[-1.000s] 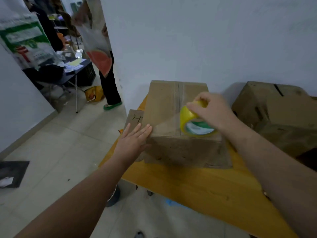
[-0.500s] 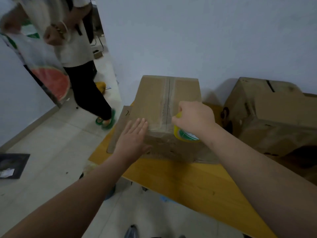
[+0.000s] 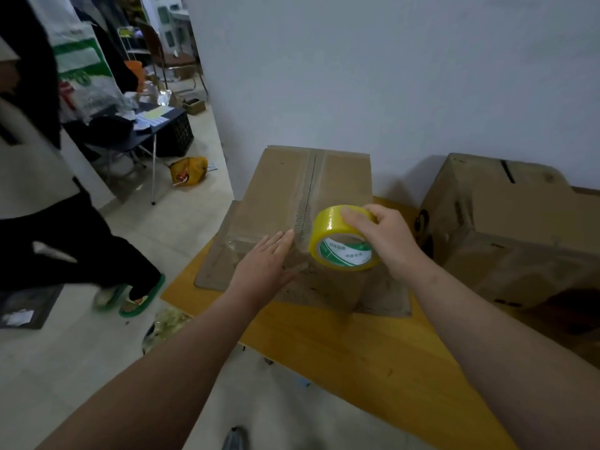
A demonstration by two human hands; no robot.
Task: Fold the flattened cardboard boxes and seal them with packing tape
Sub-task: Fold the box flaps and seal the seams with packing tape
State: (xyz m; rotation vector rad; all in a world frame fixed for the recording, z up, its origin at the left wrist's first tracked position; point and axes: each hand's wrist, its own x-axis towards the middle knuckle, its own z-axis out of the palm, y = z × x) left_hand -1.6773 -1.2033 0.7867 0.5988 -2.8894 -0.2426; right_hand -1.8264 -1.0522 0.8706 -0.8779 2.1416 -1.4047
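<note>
The tape roll (image 3: 344,243) is gripped by the right hand (image 3: 384,237) at the box (image 3: 305,203) seam, while the left hand (image 3: 264,266) is pressed flat, fingers extended, on the box's near edge.

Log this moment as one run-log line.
left hand: flat on box, near front edge | right hand: holds tape roll beside the top seam | table: second box on right
</note>
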